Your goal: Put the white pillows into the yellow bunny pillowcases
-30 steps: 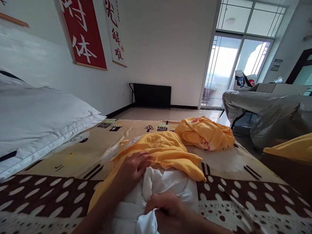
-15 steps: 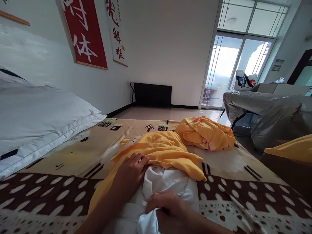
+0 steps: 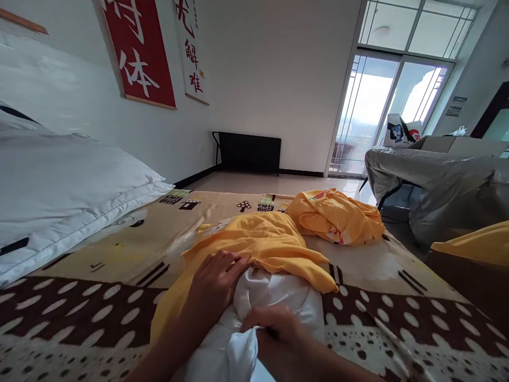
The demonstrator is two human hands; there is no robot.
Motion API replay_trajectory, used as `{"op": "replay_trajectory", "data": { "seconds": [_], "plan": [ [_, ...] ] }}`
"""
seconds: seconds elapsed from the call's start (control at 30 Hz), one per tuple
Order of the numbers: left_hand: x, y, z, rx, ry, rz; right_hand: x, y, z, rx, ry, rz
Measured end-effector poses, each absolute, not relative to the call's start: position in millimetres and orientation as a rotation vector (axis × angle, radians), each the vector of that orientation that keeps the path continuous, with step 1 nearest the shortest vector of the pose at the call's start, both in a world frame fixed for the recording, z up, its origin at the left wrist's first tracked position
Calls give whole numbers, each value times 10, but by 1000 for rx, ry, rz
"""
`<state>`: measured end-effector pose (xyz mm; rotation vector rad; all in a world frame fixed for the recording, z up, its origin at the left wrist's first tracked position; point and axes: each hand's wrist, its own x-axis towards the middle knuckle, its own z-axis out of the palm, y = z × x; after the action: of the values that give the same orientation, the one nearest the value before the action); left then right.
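A white pillow [image 3: 292, 289] lies lengthwise before me, its far part inside a yellow pillowcase [image 3: 258, 233]. My left hand [image 3: 217, 276] is closed on the pillowcase's edge at the left of its opening, thumb and fingers pinching the yellow cloth. Closer to me, my right hand [image 3: 278, 334] is wrapped round a gathered bit of the white pillow, and a fold of the shiny fabric sticks out on the left of the fist. The near end of the pillow runs out of the picture at the bottom.
A patterned bed cover [image 3: 115, 313] spreads under everything. Crumpled yellow cloth [image 3: 336, 217] lies at the far right of the bed. White pillows [image 3: 75, 185] rest against the left wall. A plastic-covered table [image 3: 421, 164] stands right, with a yellow cloth-topped brown box [image 3: 469, 270] nearer.
My left hand has shifted slightly right along the pillowcase's edge. My right hand keeps its grip on the pillow and has moved slightly. The view has tilted a little.
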<state>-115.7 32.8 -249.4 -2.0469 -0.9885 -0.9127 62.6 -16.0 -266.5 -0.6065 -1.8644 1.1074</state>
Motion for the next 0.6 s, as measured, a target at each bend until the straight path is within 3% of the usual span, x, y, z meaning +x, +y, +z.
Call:
{"op": "replay_trajectory", "data": {
  "seconds": [0.33,0.6],
  "plan": [
    [-1130,347,-2573,-2274,-1112,-1072,634,-146,-2708,-502,-1877,1159],
    [-1084,305,-2497,-2479,-1222,-728,625,-149,-2704,-456,-1920,1129]
  ]
}}
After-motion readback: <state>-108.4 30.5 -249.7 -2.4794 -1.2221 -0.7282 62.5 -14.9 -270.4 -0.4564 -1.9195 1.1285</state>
